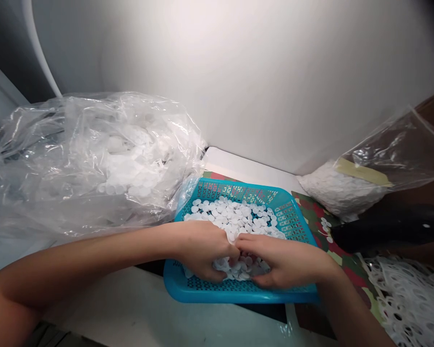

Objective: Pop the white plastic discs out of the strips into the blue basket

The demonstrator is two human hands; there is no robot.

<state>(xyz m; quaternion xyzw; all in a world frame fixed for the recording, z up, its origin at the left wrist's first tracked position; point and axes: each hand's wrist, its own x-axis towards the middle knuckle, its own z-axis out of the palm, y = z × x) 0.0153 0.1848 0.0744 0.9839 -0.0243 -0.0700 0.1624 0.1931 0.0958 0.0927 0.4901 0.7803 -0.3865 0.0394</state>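
L hand [207, 248] + R hand [287, 260] curled, nearly meeting | white discs [235, 214] under/btwn both, equally near, in blue basket [210, 295], long axis L-R | grip hidden, can't tell if pinching

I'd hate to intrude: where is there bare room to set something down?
Mainly the pale tabletop in front of the blue basket; a narrow white strip shows between basket and wall. Crowded: left, a clear bag; right, another bag and white cut-outs; in the basket, discs, left hand and right hand.
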